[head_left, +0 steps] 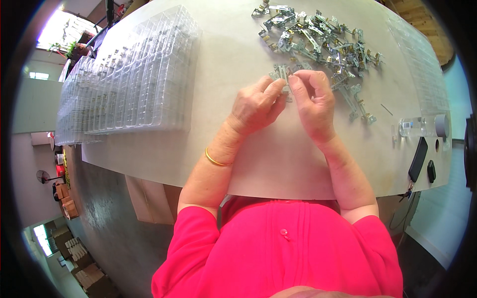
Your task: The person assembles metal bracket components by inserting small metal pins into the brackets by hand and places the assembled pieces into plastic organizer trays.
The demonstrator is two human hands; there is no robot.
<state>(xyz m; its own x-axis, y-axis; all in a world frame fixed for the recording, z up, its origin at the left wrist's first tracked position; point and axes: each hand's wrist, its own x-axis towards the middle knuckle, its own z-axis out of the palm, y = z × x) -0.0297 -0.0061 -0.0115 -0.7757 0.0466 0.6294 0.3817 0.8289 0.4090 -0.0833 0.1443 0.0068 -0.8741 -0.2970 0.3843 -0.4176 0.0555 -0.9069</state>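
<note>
I find the premises to be a workshop, apparently for light assembly. Evidence: a heap of similar metal parts (318,40) on my table (278,164), stacked clear trays (166,84) divided into compartments, and, off to my left, brown cartons (91,276) and a fan (43,177).

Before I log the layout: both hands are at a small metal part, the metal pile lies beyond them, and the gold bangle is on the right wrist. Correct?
Not quite: in the head view the gold bangle is on the left wrist, not the right. The left hand and right hand are at a small metal part, with the metal pile beyond.
</note>
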